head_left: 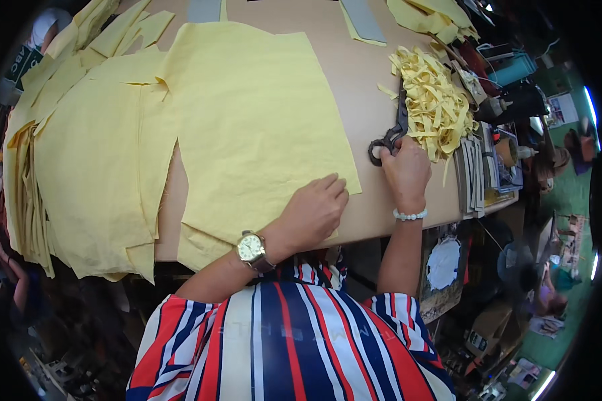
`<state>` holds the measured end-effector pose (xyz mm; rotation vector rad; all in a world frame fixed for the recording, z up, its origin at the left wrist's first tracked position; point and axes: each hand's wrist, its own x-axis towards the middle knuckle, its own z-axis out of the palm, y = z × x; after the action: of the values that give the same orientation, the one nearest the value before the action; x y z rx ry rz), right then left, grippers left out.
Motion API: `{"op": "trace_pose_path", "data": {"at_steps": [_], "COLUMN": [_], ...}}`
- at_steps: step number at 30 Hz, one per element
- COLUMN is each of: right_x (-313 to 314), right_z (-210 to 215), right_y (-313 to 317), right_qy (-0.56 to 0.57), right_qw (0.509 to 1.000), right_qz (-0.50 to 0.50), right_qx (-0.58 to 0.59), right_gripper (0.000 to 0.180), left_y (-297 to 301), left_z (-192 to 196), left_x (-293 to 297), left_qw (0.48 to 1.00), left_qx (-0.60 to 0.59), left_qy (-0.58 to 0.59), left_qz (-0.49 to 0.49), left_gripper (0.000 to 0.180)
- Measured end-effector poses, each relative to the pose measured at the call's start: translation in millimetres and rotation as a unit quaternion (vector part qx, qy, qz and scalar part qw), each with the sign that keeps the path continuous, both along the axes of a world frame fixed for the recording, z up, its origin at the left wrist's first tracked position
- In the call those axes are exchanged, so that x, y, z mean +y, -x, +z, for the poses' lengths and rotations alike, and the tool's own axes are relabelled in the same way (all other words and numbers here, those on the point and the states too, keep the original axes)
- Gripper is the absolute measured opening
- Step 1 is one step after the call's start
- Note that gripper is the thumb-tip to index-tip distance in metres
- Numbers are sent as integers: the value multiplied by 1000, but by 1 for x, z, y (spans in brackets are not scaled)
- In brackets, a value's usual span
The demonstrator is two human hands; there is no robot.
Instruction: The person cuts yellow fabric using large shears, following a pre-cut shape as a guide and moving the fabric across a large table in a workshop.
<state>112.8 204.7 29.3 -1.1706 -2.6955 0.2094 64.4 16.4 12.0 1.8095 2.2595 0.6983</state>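
Note:
A large piece of pale yellow fabric (261, 120) lies flat on the table in front of me. My left hand (314, 210) rests on its lower right corner, fingers flat against the cloth and its thumb hidden; a wristwatch (250, 248) is on that wrist. To the right, my right hand (408, 172) is closed around the handles of dark scissors (401, 117) whose blades point away from me. The blades lie beside a heap of thin yellow fabric strips (438, 100), apart from the large piece.
Stacked yellow fabric pieces (90, 167) cover the table's left side and hang over its edge. Grey flat strips (471, 177) stand at the right, near a blue tray (510, 170) with small bottles. More yellow cloth (431, 17) and grey templates (364, 21) lie at the far side.

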Motion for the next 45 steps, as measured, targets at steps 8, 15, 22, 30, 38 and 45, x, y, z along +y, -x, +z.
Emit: {"op": "trace_pose_path", "data": {"at_steps": [8, 15, 22, 30, 38, 45], "right_x": [49, 16, -9, -56, -70, -71], "right_z": [6, 30, 32, 31, 33, 31], "right_y": [-32, -72, -110, -179, -201, -173], "right_qy": [526, 623, 634, 654, 646, 652], "right_qw": [806, 735, 751, 747, 763, 755], "right_qz": [-27, 24, 30, -83, -19, -32], "right_qx": [269, 265, 182, 87, 34, 54], "right_gripper": [20, 15, 17, 22, 30, 33], "left_y": [1, 0, -8, -4, -3, -2], "left_z": [1, 6, -5, -13, -15, -14], "left_x": [3, 9, 11, 18, 18, 17], "left_qw": [1000, 998, 993, 985, 986, 985], "left_qx": [14, 51, 102, 88, 81, 78], "left_qy": [-10, 37, -48, -139, -143, -156], "left_qz": [6, -15, 33, 44, 15, 4], "left_gripper": [29, 30, 30, 25, 26, 26]}}
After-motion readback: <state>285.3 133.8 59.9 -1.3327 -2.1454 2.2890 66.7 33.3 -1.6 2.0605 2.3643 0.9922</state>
